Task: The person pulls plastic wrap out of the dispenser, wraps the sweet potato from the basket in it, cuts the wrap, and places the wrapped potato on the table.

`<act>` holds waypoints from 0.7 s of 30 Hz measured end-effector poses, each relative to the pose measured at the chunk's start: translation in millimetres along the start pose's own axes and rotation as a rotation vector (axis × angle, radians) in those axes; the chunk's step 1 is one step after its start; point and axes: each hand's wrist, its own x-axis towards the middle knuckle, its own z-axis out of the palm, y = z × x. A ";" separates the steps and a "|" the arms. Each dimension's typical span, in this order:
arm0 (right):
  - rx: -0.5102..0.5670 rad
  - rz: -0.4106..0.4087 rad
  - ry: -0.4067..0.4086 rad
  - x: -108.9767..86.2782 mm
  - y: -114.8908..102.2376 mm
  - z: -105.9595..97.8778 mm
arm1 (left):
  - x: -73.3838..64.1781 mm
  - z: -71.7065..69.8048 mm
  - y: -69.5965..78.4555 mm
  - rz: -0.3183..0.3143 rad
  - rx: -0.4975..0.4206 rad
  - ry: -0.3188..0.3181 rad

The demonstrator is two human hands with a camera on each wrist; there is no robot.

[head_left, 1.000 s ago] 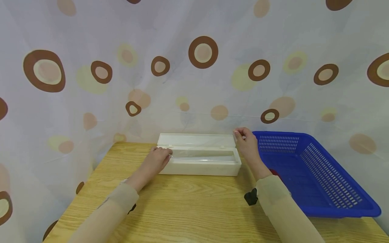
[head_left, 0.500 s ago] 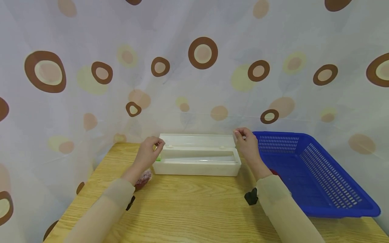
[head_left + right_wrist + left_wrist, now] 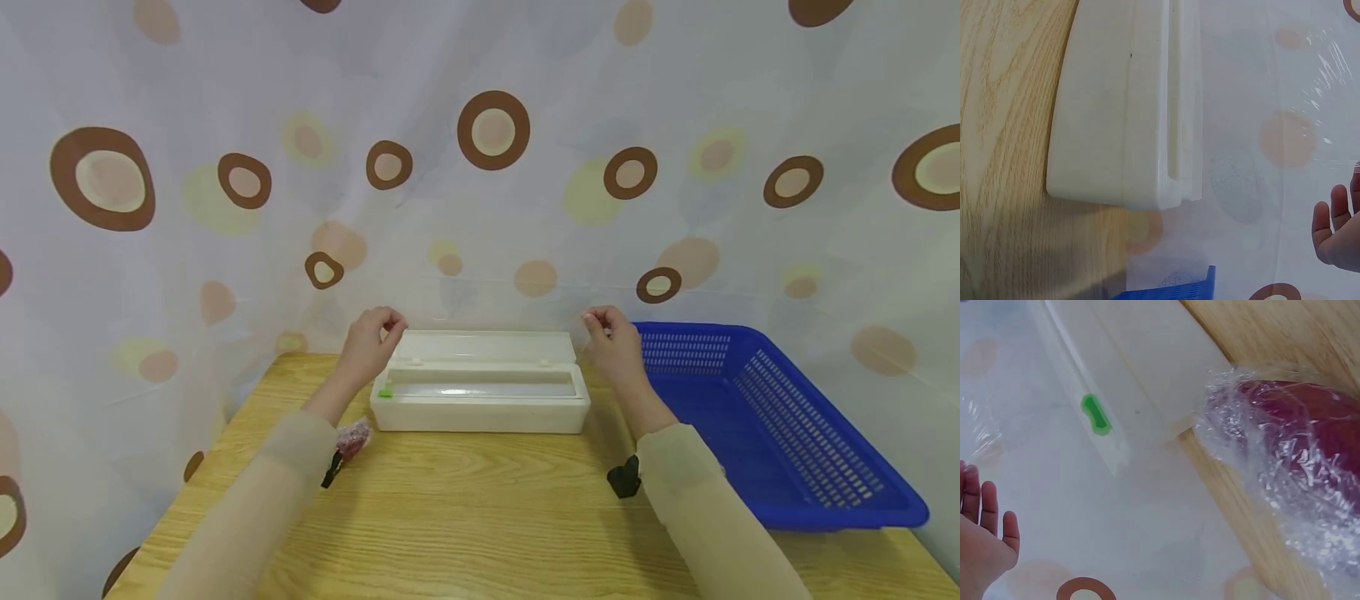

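Observation:
A long white cling film box [image 3: 480,417] stands on the table, its lid [image 3: 480,346] tipped back. A pale, shiny strip lies along its opening, and a green slider [image 3: 1095,414] sits at its left end. My left hand [image 3: 367,346] is raised over the box's left end, thumb and finger pinching the clear cling film [image 3: 980,432]. Level with it past the right end, my right hand [image 3: 619,354] pinches the film's other side. Between the hands the transparent sheet barely shows; creases and glints appear near the fingers in both wrist views.
A dark red rounded thing [image 3: 1304,425] wrapped in clear film lies on the wooden table [image 3: 480,508], beside the box's left end and the left wrist. A blue plastic basket [image 3: 750,335] stands to the right. A patterned curtain [image 3: 555,225] hangs behind the table.
My left hand has risen from the box's left front edge to the right hand's height, uncovering the green slider and the red wrapped thing. The right hand stays nearly where it was.

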 end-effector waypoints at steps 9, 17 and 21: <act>-0.183 -0.103 -0.195 2.5 -8.4 -21.3 | 10.7 -5.0 6.9 -0.008 0.011 -0.006; -0.043 0.027 -0.369 11.5 -10.8 -32.9 | 8.3 -4.2 5.6 -0.036 0.018 -0.046; 0.007 0.061 -0.406 13.5 -9.8 -36.4 | 4.9 -5.0 7.4 -0.065 0.015 -0.069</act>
